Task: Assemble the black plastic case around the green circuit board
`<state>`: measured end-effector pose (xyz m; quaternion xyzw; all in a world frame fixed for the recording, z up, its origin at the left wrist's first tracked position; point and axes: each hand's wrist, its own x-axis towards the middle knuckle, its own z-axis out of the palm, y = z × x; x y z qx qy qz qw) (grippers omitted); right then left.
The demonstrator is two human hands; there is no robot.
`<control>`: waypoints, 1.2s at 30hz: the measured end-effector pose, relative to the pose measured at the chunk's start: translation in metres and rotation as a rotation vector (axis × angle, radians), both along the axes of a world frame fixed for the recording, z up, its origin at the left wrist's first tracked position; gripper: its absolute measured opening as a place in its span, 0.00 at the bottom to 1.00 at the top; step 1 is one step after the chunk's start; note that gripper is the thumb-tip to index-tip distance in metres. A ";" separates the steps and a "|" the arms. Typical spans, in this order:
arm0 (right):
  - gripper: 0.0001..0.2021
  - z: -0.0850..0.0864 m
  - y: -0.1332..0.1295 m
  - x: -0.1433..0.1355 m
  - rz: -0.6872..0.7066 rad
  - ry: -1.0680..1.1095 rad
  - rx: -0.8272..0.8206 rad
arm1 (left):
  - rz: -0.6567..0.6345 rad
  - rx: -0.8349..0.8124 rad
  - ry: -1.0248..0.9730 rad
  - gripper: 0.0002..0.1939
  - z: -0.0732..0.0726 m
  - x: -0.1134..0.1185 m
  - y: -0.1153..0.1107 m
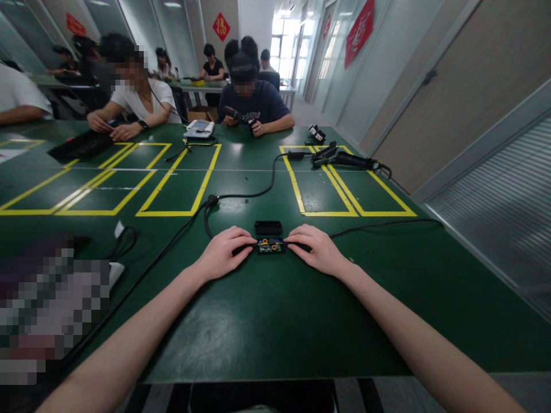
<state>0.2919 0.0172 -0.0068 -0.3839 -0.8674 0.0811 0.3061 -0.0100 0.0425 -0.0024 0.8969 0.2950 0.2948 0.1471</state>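
Observation:
An opened black adapter box lies on the green table with its circuit board (270, 247) showing; copper coils and small coloured wires are visible on it. Just behind it rests the black plastic cover (268, 228), hollow side up. My left hand (226, 252) pinches the black cable (241, 249) at the box's left end. On the opposite end, my right hand (317, 251) has its fingers closed on the other black cable (300, 246). Both hands rest low at the table, and the fingertips nearly touch the box.
Black cable runs left to a plug (212, 200) and on toward the front left. Yellow tape rectangles (330, 214) mark the table (275, 327). Black tools (344, 159) lie at the back right. A white device (199, 129) stands far back. People (256, 106) work across the table.

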 end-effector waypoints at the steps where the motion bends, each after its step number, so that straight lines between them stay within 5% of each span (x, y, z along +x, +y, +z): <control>1: 0.11 -0.001 0.000 0.000 0.011 0.010 -0.008 | -0.006 -0.002 0.004 0.11 -0.001 0.000 0.000; 15: 0.13 0.008 -0.002 -0.004 0.079 -0.223 0.088 | -0.007 -0.012 0.094 0.12 0.002 0.006 -0.002; 23: 0.21 -0.002 -0.006 -0.013 -0.016 -0.096 0.018 | -0.022 -0.058 0.133 0.27 0.003 0.013 -0.007; 30: 0.18 -0.001 -0.004 -0.018 0.021 -0.116 -0.020 | 0.004 0.017 0.131 0.06 0.003 0.015 -0.006; 36: 0.16 -0.001 -0.007 -0.020 0.065 -0.058 0.004 | -0.012 0.038 0.101 0.15 -0.002 0.016 -0.008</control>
